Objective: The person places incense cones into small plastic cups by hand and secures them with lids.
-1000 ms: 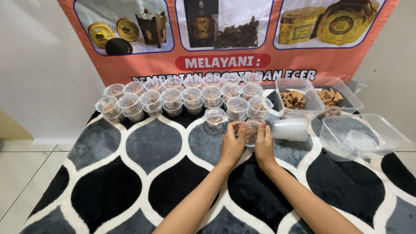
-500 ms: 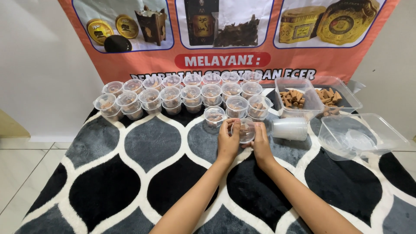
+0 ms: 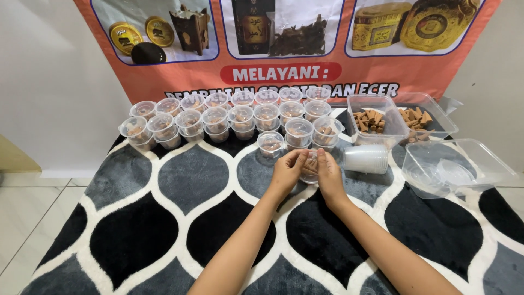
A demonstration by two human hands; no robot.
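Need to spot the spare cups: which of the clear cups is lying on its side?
The stack of cups just right of the right hand. It lies on its side, empty; the filled cups stand upright in rows.

Both hands meet over a black, grey and white patterned rug (image 3: 180,180): the left hand (image 3: 287,170) and right hand (image 3: 329,176) clasp a small clear lidded cup (image 3: 309,166) between them. Just behind stand rows of filled cups (image 3: 218,117); to the right lie a stack of empty cups (image 3: 367,159) and a clear tub of brown cones (image 3: 376,117)
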